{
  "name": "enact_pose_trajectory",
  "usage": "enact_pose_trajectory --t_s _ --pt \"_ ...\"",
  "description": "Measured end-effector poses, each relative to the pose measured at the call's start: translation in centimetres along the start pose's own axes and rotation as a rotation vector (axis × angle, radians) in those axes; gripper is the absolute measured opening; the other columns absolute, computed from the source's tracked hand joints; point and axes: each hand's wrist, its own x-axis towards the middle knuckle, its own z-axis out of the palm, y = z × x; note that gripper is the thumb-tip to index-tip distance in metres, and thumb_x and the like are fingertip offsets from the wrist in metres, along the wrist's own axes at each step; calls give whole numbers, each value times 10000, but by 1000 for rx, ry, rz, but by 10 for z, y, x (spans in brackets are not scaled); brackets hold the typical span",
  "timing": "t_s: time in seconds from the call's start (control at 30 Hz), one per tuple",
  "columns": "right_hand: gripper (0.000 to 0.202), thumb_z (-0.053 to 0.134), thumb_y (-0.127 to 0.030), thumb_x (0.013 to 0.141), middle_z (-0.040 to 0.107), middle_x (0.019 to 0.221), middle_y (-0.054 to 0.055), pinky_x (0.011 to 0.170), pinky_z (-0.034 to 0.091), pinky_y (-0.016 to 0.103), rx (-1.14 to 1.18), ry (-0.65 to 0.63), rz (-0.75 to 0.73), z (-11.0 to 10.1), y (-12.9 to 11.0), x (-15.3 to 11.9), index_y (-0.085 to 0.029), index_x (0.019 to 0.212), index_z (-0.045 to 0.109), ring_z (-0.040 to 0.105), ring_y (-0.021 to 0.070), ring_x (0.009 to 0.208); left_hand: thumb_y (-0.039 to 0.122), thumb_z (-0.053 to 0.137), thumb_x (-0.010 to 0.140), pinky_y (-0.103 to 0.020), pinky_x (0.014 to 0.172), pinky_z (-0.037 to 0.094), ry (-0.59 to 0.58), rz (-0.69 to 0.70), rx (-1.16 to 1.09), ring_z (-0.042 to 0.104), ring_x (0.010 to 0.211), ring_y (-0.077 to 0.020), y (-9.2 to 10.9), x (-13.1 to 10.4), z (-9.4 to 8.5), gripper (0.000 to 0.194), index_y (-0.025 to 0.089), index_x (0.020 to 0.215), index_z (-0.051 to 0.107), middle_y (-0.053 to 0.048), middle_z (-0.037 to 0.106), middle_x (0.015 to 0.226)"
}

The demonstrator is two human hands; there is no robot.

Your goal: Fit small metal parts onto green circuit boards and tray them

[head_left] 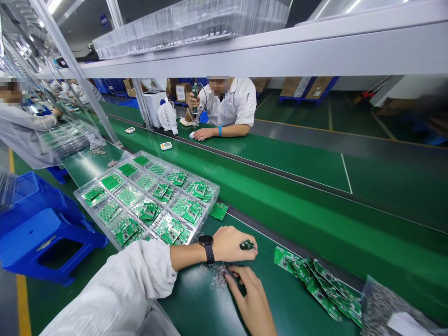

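My left hand (229, 243), with a dark watch on its wrist, is closed round a small green circuit board (247, 244), part of which shows by the fingers. Just below it, my right hand (250, 294) reaches to a loose pile of tiny metal parts (219, 276) on the green work surface. Its thumb and fingertips are drawn together at the pile's right edge; whatever is between them is too small to make out. Right of my hands lies an overlapping row of green circuit boards (320, 287).
A clear compartment tray (79, 192) with circuit boards stands left. One more board (219, 211) lies beside it. A plastic bag of small parts (388, 303) sits at lower right. Across the green belt (280, 196), a co-worker (231, 105) holds a power screwdriver (195, 98). A shelf (245, 53) spans overhead.
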Motion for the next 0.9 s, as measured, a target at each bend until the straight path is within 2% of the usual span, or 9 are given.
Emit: enact_pose_trajectory --t_s 0.1,0.3,0.5,0.67,0.9 --pt "259 567 -408 1012 692 1056 65 810 533 336 8 34 15 1 1 0 -274 1208 671 670 247 958 427 620 887 -269 734 480 17 15 -10 743 916 -217 -1 -1 0 222 325 1001 781 33 791 880" --pt "226 523 -344 1033 682 914 59 761 524 320 39 32 44 0 -5 2 -256 939 709 658 237 860 421 631 890 -268 749 483 67 6 -61 750 934 -222 -1 -2 -3 205 311 977 781 28 800 905" --pt "203 549 -332 1029 717 937 48 784 519 294 139 42 56 -4 -13 3 -265 961 728 672 223 887 410 628 905 -265 765 485 97 21 -100 749 929 -211 -1 -3 -6 196 296 959 779 31 803 932" --pt "193 556 -317 1024 717 909 40 728 500 263 202 82 94 -7 -15 6 -246 932 710 667 199 850 376 631 909 -263 827 497 97 30 -109 746 974 -208 -3 -2 -6 183 295 988 776 39 804 1005" --pt "163 552 -235 982 615 755 4 677 434 259 178 97 146 -11 -20 10 -214 866 665 581 164 719 365 596 929 -265 878 506 53 44 -116 739 987 -208 -6 1 -10 198 279 1000 760 17 799 1030"
